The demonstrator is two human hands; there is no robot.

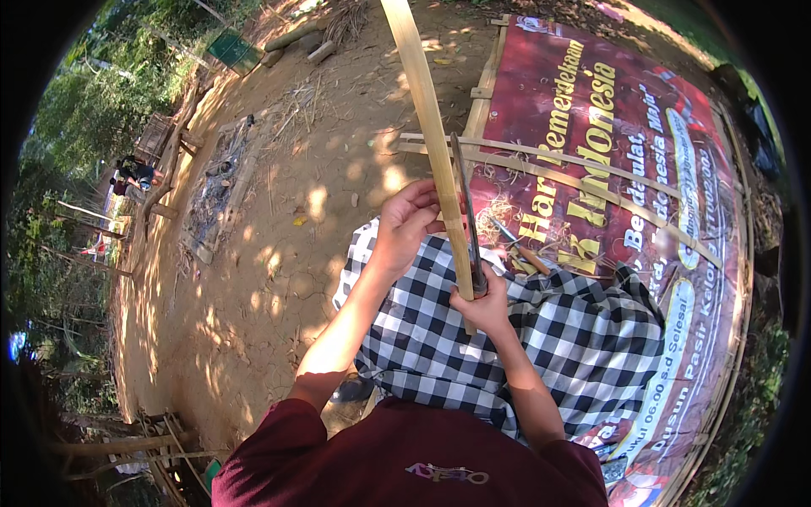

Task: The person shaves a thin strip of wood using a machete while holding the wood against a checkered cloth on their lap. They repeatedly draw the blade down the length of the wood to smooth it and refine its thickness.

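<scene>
A long, pale bamboo strip (427, 101) stands tilted in front of me, its lower end over the checkered cloth on my lap (414, 325). My left hand (408, 228) is closed on the strip at mid-length, fingers bent around its edge. Along the strip's right side runs a long dark knife blade (464, 186), pointing away from me. My right hand (486, 306) grips the knife's dark handle, low over my lap, with the thumb by the strip's lower part. How firmly the right thumb presses the strip is hidden.
A dark red printed banner (549, 110) covers a low bamboo platform at right. On it lie thin bamboo slats (591, 173), curly shavings (504, 215) and a second knife with a wooden handle (533, 259). Bare earth (279, 220) lies left, with an ash patch (220, 182). A person (133, 177) is far left.
</scene>
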